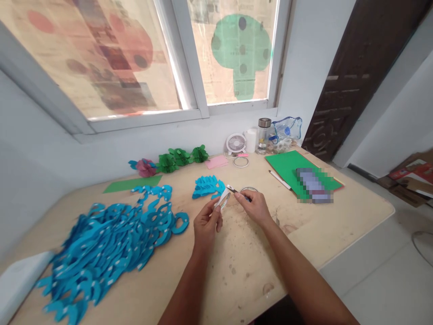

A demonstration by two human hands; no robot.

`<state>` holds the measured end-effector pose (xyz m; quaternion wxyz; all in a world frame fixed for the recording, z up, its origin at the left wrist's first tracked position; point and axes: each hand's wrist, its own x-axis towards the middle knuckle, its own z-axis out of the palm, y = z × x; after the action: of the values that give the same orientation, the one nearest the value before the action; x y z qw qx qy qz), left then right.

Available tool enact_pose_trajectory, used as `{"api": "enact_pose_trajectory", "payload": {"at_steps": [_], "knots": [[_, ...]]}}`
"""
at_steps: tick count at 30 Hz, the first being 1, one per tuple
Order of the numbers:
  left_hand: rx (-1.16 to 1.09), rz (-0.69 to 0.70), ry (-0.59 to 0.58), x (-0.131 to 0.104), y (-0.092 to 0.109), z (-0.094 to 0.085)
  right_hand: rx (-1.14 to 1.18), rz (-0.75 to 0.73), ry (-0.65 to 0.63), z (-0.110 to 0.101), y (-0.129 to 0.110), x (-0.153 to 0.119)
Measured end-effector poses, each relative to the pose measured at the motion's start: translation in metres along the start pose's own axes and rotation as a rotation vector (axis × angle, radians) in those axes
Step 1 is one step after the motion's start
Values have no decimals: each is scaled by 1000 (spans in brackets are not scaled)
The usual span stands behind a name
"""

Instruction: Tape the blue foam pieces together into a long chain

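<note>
My left hand (208, 220) is closed on a roll of tape (223, 200), held on edge above the table. A short white strip stretches from the roll toward a small dark-handled tool (233, 189). My right hand (254, 208) grips that tool, its tip at the strip. Just behind my hands lies a small group of folded blue paper pieces (207, 186). A large heap of blue paper rings with white spots (111, 239) spreads over the left of the table.
Green and pink paper flowers (181, 157) line the wall. Behind my hands stand a small fan (236, 143) and a glass bottle (263, 135). At right, a blurred phone-like object (313, 184) rests on green sheets (287, 164) beside a white pen (280, 179).
</note>
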<state>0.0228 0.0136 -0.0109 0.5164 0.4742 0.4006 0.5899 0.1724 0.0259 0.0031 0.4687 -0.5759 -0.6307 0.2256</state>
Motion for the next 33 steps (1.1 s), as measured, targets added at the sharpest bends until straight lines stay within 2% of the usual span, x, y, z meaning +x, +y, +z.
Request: {"api": "enact_pose_trajectory", "payload": {"at_steps": [13,24,33], "knots": [[-4,-12,-25,0,0,-1,-18,5,14,1,2,0],[-1,-27,-6,0,-1,-1,-74,44,109,0,1,-1],[0,8,3,-1,-1,0,-116,26,51,1,-1,-2]]}}
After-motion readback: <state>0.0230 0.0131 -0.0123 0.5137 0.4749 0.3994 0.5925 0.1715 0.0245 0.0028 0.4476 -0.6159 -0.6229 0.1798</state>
